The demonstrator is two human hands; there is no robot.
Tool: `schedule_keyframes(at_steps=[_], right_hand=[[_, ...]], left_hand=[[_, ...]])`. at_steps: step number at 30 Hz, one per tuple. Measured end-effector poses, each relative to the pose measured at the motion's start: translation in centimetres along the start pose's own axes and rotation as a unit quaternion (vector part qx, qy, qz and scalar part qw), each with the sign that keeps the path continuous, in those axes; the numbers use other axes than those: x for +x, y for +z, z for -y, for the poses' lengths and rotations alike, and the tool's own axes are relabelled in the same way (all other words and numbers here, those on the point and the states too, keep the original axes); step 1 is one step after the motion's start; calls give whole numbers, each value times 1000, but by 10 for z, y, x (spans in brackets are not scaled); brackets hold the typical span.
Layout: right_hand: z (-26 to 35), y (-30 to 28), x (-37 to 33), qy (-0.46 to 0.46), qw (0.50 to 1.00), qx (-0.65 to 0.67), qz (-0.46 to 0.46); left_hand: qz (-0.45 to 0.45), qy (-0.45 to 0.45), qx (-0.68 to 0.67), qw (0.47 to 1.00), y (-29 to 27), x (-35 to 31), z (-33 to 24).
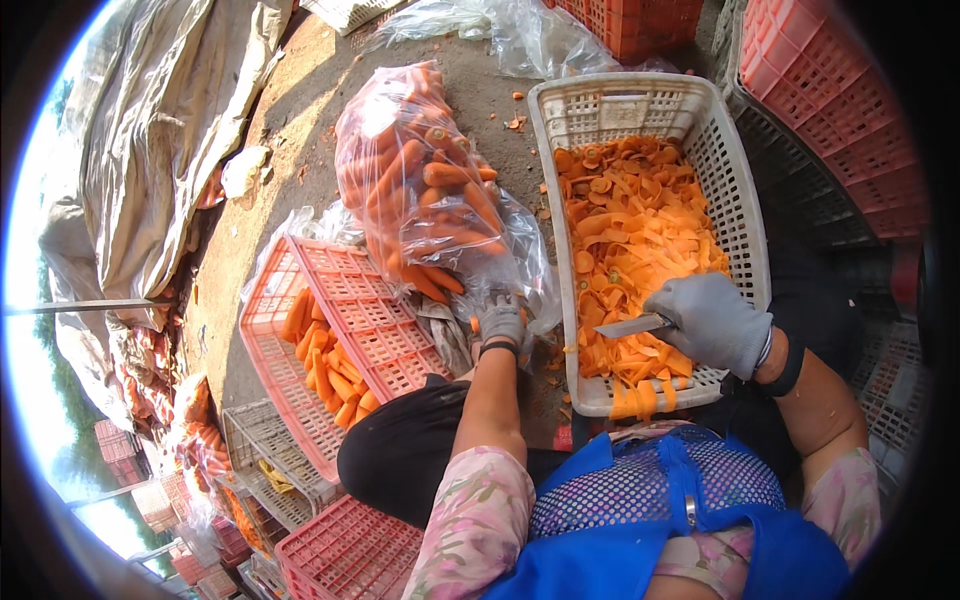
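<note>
My right hand [712,322], in a grey glove, is closed round a knife [632,327] with a flat metal blade pointing left. It is over the near right part of a white slotted basket [742,190] filled with orange carrot peelings and slices [640,225]. My left hand [500,322], also gloved, is at the near end of a clear plastic bag [400,160] full of whole carrots [440,172]. Its fingers look curled, with a bit of orange beside them; plastic partly covers the fingertips, so what they grip is unclear. A tilted red crate [375,315] holds peeled carrots [328,360].
Red crates [830,100] are stacked at the right, and another crate [625,25] stands at the far side. An upturned-looking red crate [350,550] is by my left knee. Loose plastic sheeting [510,35] lies beyond the bag. A large cloth [160,140] hangs at left.
</note>
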State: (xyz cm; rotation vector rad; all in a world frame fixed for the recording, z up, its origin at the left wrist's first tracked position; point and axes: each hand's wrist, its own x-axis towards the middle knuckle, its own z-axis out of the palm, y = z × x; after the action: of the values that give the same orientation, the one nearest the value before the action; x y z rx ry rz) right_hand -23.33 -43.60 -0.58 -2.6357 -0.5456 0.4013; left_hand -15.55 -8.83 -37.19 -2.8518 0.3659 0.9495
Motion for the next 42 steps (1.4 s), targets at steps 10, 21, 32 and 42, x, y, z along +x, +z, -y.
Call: schedule_keyframes(at_steps=[10, 21, 32, 42], right_hand=[[-22, -9, 12, 61, 900, 417, -113], [-12, 5, 40, 31, 807, 582, -92], [-112, -25, 82, -9, 880, 315, -356], [9, 28, 5, -177, 883, 424, -93]], left_hand=[[-252, -132, -319, 904, -35, 12, 8], [59, 149, -921, 356, -208, -102, -74], [109, 243, -812, 519, -226, -221, -116], [107, 229, -860, 444, -202, -188, -116]])
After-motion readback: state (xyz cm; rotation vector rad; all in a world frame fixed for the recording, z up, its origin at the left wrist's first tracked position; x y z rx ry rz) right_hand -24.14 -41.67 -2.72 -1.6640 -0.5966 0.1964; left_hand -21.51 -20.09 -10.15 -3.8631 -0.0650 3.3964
